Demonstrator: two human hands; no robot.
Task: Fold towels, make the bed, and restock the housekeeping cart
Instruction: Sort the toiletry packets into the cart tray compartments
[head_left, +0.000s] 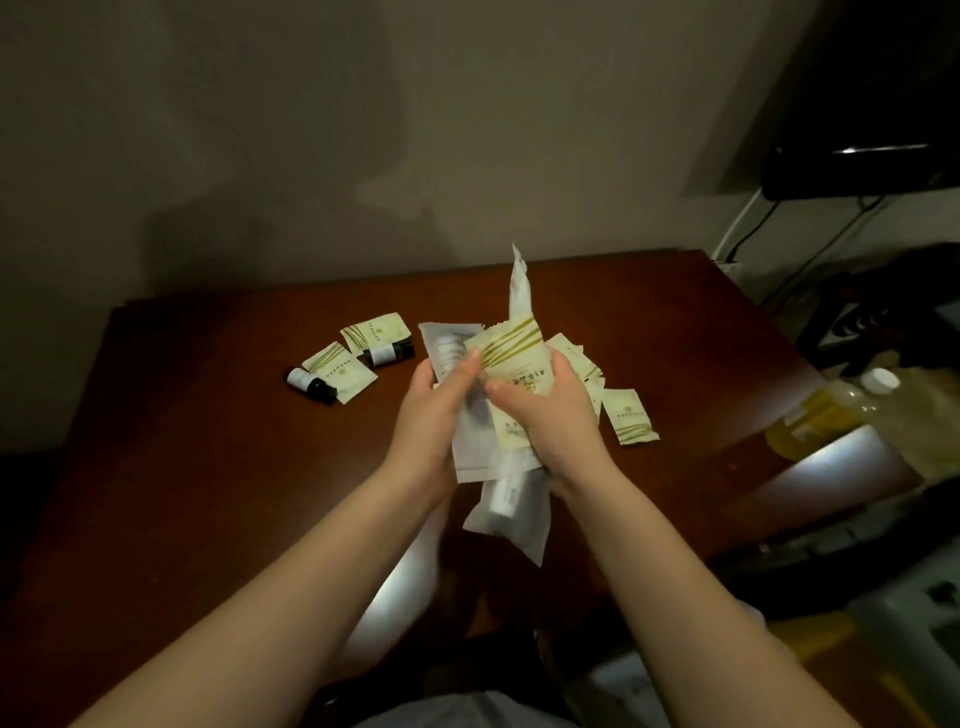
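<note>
**Head camera: sachet bundle (511, 358) gripped in both hands over the table (208, 467)**

I see the left hand (441, 410) and right hand (553, 415) close together above the middle of the brown table. Each has fingers and thumb curled round the sachet bundle. Its top is cream packets with green stripes, and white wrappers hang below toward the near edge.

On the table to the left lie a small dark bottle (311, 385) and a second dark bottle (388, 353), each touching a loose striped sachet (340, 371). A single sachet (629, 418) lies just right of the right hand. At the far right stands a plastic bottle (831, 410) of yellow liquid.
</note>
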